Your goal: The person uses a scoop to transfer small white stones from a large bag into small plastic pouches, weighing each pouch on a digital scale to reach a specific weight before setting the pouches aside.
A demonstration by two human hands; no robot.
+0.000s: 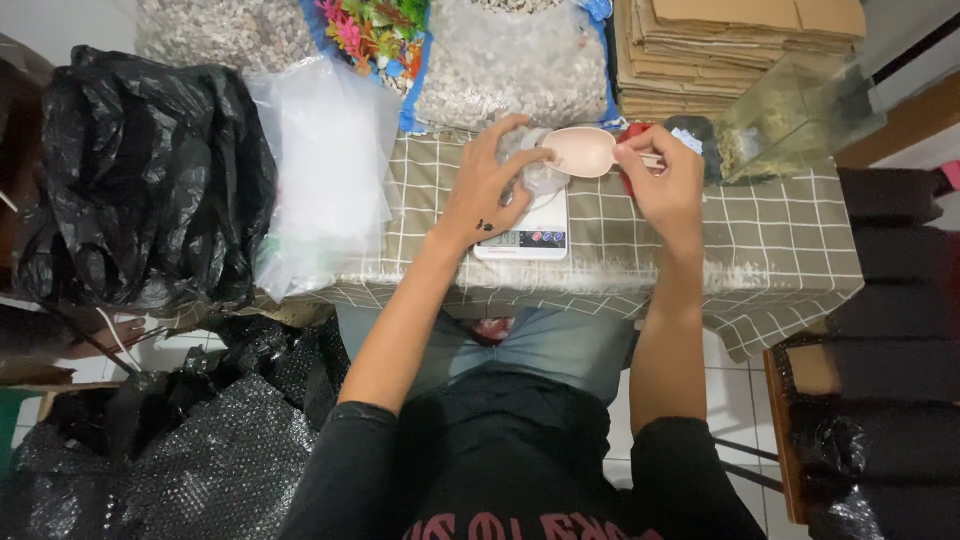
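Two hands at work over a small table w/ checked cloth; notes run near to far.

Near: person's dark top and black sleeves at bottom edge, jeans under table edge. Black bubble wrap lower left. Dark stacked items on the right.

Mid: white digital scale near the table's front edge, centre. Small clear bag of pale gravel sits on the scale platform. Left hand closed round the bag's top, fingers wrapped on the plastic, holding the mouth up. Right hand pinched shut on the handle of a pink plastic scoop.

Key relation: scoop's long axis lies left-right; bowl end points left, at the bag mouth, handle end right in the grip. Bowl just beside left-hand fingers, touching or nearly so; cannot tell which. Bag lies left of the right hand's grip, under the bowl's tip. Left hand is nearer the bag. Scoop contents not visible.

Left: black bin bags heaped, stack of clear plastic bags beside.

Far: large sacks of gravel along the far edge, coloured aquarium ornaments between them, folded cardboard far right, glass tank just right of the right hand.
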